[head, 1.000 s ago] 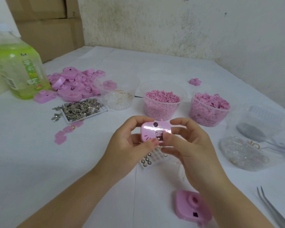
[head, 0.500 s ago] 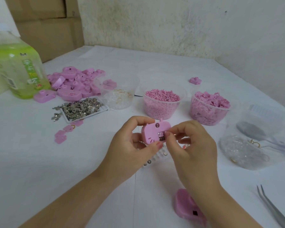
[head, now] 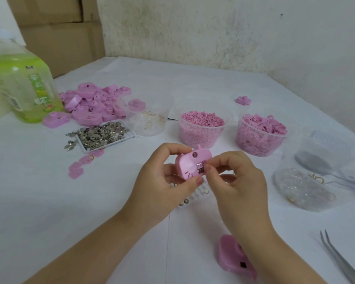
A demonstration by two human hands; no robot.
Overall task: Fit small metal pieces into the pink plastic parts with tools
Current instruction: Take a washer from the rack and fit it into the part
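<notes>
Held above the white counter [head: 49,201], a pink cat-faced plastic shell [head: 188,166] sits in the left hand [head: 162,182]'s grip. The right hand [head: 241,181] pinches a small silvery metal piece [head: 200,169] at its slot. Seating appears underway and likely needs a straight, firm press.

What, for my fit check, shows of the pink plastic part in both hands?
The pink plastic part looks glossy, with a round hole near its top, a nub on its top edge, dark whisker lines and a recess showing a small metal piece. It is tilted, held above the white table: the left hand grips its left side, the right hand pinches it at the recess.
</notes>
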